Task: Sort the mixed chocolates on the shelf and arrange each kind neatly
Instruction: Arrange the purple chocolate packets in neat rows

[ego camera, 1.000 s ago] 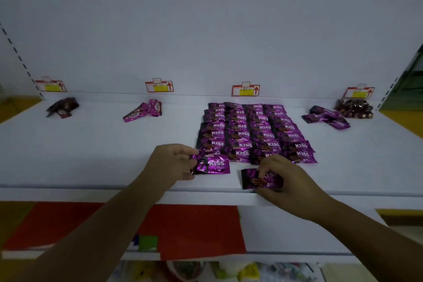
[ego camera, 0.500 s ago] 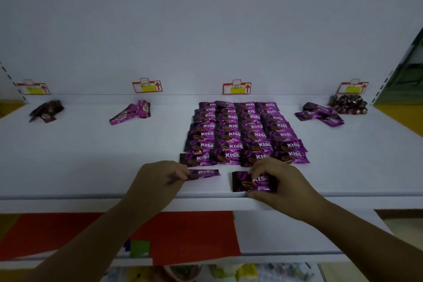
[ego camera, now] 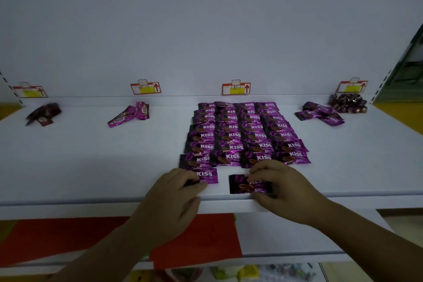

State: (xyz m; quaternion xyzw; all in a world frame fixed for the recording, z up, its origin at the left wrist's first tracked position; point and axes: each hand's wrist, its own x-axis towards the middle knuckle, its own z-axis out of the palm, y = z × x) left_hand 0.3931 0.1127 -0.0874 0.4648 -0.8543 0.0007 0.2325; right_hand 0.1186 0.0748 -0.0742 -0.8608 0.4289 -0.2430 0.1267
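Observation:
Several purple Kiss chocolate packets lie in a neat grid (ego camera: 246, 133) in the middle of the white shelf (ego camera: 91, 167). In front of the grid, my left hand (ego camera: 174, 192) pinches the left end of one Kiss packet (ego camera: 207, 175) that lies flat on the shelf. My right hand (ego camera: 281, 188) holds another Kiss packet (ego camera: 240, 186) by its right side near the shelf's front edge. A loose heap of Kiss packets (ego camera: 320, 113) lies at the back right.
Dark brown wrapped chocolates (ego camera: 348, 103) are piled at the far right corner. A pair of Choco bars (ego camera: 129, 114) lies at back left, dark packets (ego camera: 43, 113) further left. Price tags (ego camera: 235, 88) line the back wall. A lower shelf with a red sheet (ego camera: 196, 240) shows below.
My left hand has laid its Kiss packet flat just below the grid's front left corner. My right hand stays on its packet, which has hardly moved.

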